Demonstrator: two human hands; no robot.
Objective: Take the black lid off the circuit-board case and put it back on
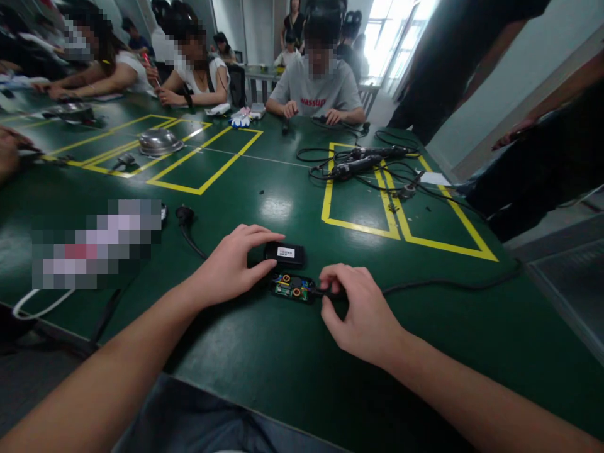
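Note:
A black plastic housing cover (291,254) with a white printed label lies on the green table. My left hand (231,264) has its thumb and fingers at the two sides of the cover's left end, gripping it. Just in front of the cover sits the open lower housing (293,288), a circuit board with copper coils and coloured wires showing inside. At its right end my right hand (356,308) pinches the black cable (425,287) where it enters the housing. Part of the cable is hidden behind those fingers.
A black plug (184,216) on a cord lies left of my hands, near a blurred pouch-like object (99,245). Black corded tools (356,167) lie on the yellow-taped area at right. A metal bowl (159,142) stands farther left. Several people sit around the table.

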